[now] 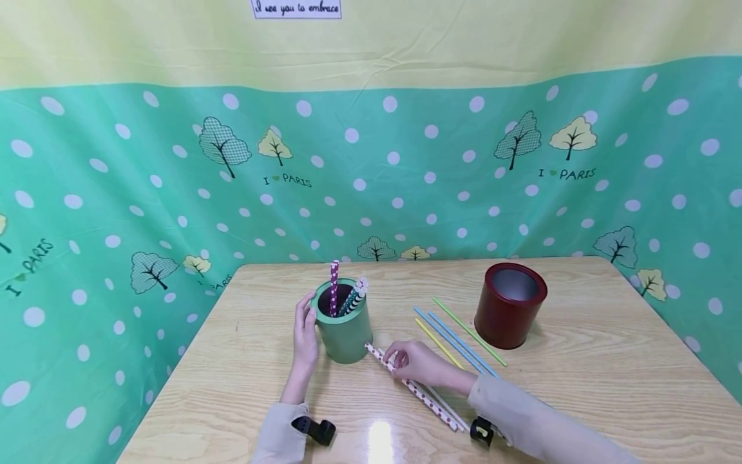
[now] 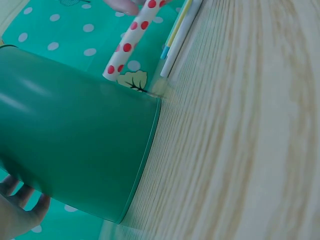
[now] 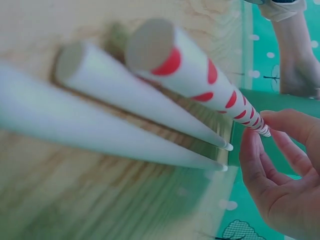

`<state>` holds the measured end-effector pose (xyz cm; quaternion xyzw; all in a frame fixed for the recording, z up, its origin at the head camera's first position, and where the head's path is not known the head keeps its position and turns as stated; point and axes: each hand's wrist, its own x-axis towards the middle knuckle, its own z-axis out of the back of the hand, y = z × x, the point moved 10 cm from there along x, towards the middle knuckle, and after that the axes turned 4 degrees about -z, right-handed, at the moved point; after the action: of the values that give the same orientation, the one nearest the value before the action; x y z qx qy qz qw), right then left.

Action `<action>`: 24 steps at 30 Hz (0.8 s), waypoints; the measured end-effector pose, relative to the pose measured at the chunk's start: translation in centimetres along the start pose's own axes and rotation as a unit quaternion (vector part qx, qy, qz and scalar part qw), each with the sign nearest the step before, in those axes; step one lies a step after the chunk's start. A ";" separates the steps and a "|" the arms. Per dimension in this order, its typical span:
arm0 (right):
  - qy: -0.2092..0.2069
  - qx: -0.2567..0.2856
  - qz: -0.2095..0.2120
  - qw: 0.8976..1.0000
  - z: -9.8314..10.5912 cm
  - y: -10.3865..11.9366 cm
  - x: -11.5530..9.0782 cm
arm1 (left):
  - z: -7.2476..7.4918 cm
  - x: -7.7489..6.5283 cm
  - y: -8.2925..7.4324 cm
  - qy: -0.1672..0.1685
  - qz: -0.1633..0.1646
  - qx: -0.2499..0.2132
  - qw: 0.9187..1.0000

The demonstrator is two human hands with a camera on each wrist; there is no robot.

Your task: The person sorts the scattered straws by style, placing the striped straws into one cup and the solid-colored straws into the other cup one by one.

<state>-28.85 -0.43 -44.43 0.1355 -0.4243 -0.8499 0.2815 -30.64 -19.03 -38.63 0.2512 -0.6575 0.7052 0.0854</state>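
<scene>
A green cylindrical holder stands upright on the table, with a purple patterned straw and several other patterned straws leaning inside it. My left hand holds the holder's left side near the rim, fingers curved along its wall. To the right of the holder, my right hand pinches a white straw with red dots between thumb and fingers. In the left wrist view the dotted straw's far end is off the tabletop, close to the holder's wall. Plain white straws lie just beside it.
Two blue straws, a yellow straw and a green straw lie beyond my right forearm. A dark red cylindrical holder stands at the back right. A polka-dot curtain hangs behind the wooden table.
</scene>
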 end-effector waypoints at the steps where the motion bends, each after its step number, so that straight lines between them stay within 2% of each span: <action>1: -0.002 0.000 0.000 1.000 0.1 0.0 0.0 | 0.0 0.0 0.0 0.000 -0.001 0.000 1.000; 8: -0.022 0.024 -0.013 0.999 1.2 0.2 -0.1 | 0.1 0.0 0.4 -0.001 0.017 0.001 1.000; 16: -0.042 0.068 -0.014 0.997 2.4 0.6 -0.1 | 0.0 0.1 0.5 0.003 0.019 0.002 1.000; 24: -0.060 0.079 -0.017 0.995 3.5 0.8 0.0 | 0.1 0.1 0.5 0.006 0.017 0.004 1.000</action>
<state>-30.16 1.46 -41.68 0.1131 -0.5042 -0.8249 0.2292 -30.91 -19.17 -39.00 0.2367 -0.6581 0.7107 0.0763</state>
